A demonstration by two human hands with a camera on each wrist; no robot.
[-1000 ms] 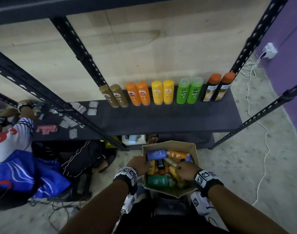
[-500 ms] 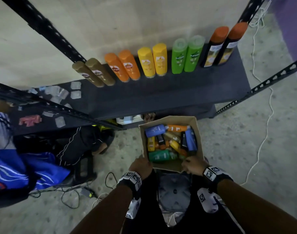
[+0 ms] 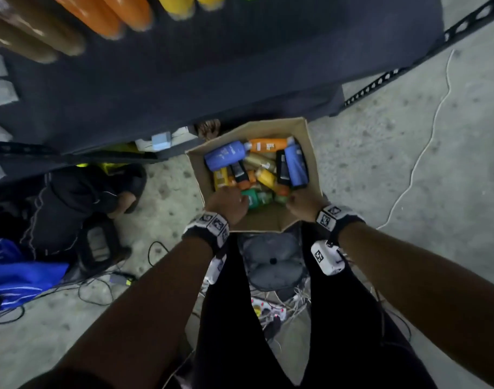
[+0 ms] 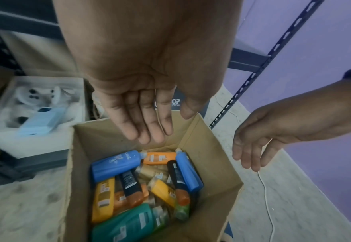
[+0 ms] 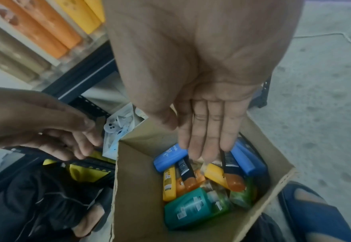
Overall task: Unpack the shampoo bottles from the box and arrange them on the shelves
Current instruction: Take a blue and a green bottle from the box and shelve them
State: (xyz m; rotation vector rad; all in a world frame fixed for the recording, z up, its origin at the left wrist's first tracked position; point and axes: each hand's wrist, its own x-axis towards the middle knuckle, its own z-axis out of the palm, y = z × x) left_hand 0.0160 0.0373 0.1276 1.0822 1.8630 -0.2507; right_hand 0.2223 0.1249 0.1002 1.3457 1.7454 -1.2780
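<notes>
Both hands were down in the box (image 3: 313,153) a moment ago. Now the left hand (image 4: 141,104) and right hand (image 5: 209,117) are hovering above it, wide and holding nothing, so no shampoo bottles (image 4: 116,165) are coming out yet.

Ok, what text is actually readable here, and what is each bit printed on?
"silk": on the blue bottle lying at the far end of the box; the letters before it are unclear.
"OP": white letters on a dark surface behind the left hand; the rest is hidden.
Labels on the other bottles in the box: too blurred to read.
</notes>
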